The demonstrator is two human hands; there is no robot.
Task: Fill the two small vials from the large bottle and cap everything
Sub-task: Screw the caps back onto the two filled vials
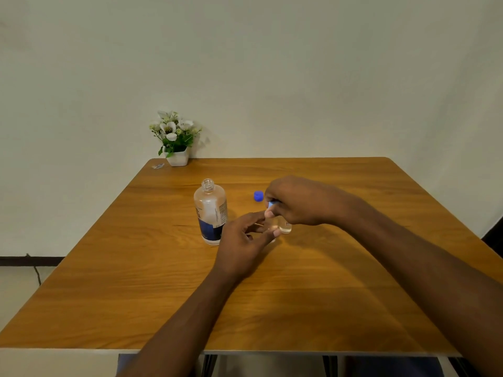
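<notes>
The large clear bottle with a dark blue label stands uncapped near the table's middle. Its blue cap lies behind and to the right. My right hand pinches a small light-blue cap just above a small clear vial, which stands under that hand. My left hand reaches in from the lower left; its fingertips touch something small and clear at the vial's left side, mostly hidden. I cannot tell whether that is the second vial.
A wooden table carries everything. A white pot of white flowers stands at the far left corner against the wall, with a small scrap beside it.
</notes>
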